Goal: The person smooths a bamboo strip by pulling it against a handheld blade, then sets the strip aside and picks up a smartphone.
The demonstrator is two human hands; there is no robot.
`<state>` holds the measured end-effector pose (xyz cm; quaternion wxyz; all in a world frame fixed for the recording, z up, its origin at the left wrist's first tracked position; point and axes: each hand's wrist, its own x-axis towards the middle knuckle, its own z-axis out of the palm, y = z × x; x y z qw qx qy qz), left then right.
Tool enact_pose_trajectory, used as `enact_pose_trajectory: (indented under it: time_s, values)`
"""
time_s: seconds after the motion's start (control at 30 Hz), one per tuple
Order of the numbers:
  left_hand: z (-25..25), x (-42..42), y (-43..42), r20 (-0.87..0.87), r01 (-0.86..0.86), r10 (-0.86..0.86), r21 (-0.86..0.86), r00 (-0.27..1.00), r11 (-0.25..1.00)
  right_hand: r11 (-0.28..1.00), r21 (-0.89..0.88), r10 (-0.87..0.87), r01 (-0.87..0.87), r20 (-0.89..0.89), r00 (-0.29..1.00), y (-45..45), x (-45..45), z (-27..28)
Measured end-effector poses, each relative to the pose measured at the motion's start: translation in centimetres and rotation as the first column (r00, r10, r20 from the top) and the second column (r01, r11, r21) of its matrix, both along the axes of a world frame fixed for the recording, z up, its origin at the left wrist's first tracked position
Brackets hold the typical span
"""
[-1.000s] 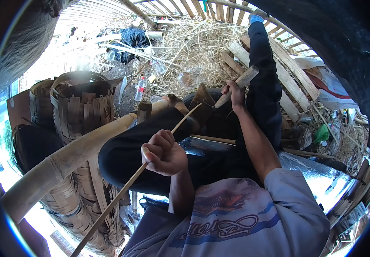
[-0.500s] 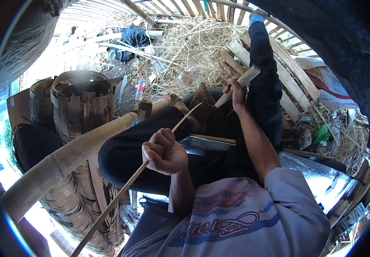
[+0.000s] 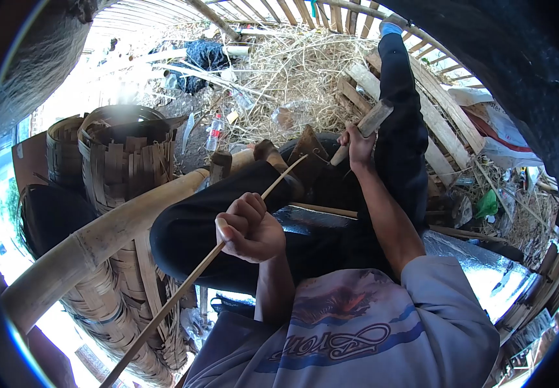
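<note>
My left hand (image 3: pixel 252 227) is closed around a long, thin bamboo strip (image 3: pixel 182 292). The strip runs from the lower left, through the fist, up to a pale tapered tip near the middle. My right hand (image 3: pixel 359 145) grips a thick wooden handle (image 3: pixel 375 118), slanted from upper right to lower left. A thin piece shows near the handle's lower end, close to the strip's tip; I cannot make out its shape. Just beyond the tip stands a brown, pointed flat piece (image 3: pixel 306 150). Both hands are above my dark-trousered legs (image 3: pixel 211 210), one bent and one stretched forward.
Woven bamboo baskets (image 3: pixel 124 161) stand at the left, behind a thick bamboo pole (image 3: pixel 76 255). Straw (image 3: pixel 305 64) and a plastic bottle (image 3: pixel 215 132) lie on the ground ahead. At the right are wooden planks (image 3: pixel 438 119), a white sack (image 3: pixel 503 132) and a shiny sheet (image 3: pixel 467 258).
My right hand has turned slightly, and the lower end of the wooden handle has shifted a little to the right. My left hand keeps its hold on the bamboo strip, almost unmoved.
</note>
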<state>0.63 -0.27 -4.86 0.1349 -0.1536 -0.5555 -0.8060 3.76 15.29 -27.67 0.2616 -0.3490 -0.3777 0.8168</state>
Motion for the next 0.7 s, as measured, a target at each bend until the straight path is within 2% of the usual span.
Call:
enact_pose_trajectory:
  time_s: [0.13,0.2,0.27,0.33,0.47,0.5,0.57,0.63,0.7]
  values:
    - [0.2,0.3,-0.2,0.033,-0.001,0.003,-0.035,0.999,0.999,0.997,0.065,-0.039,0.045,-0.091,0.995,-0.8,-0.8,7.1]
    - [0.3,0.2,0.0,0.061,-0.023,0.023,0.0,0.998,1.0,0.997,-0.056,0.023,-0.044,-0.336,0.942,-0.7,-1.2,10.0]
    - [0.5,0.1,0.1,0.07,-0.031,0.031,0.004,0.997,1.0,0.997,-0.023,0.055,-0.069,-0.367,0.928,-1.5,-1.1,12.6]
    - [0.6,0.3,-0.2,0.091,-0.042,0.042,-0.008,0.995,0.999,0.986,-0.012,0.132,-0.163,-0.533,0.836,-2.2,-0.7,14.5]
    - [0.5,0.6,-0.8,0.1,-0.084,0.084,-0.009,0.991,0.996,0.971,0.031,0.215,-0.236,-0.538,0.815,-3.6,-0.6,14.7]
    - [0.4,0.7,-1.1,0.104,-0.087,0.085,0.017,0.991,0.996,0.978,-0.013,0.176,-0.209,-0.487,0.855,-4.2,-0.7,13.3]
    - [0.3,0.7,-1.4,0.106,-0.088,0.083,0.049,0.991,0.995,0.977,0.009,0.195,-0.212,-0.434,0.879,-4.9,-0.7,9.7]
    - [0.4,0.6,-1.5,0.097,-0.098,0.099,-0.012,0.99,0.995,0.977,0.014,0.203,-0.214,-0.379,0.903,-4.6,-1.2,9.5]
    - [0.4,0.5,-1.8,0.088,-0.07,0.068,0.02,0.994,0.997,0.97,0.017,0.225,-0.241,-0.432,0.873,-3.9,-0.9,11.1]
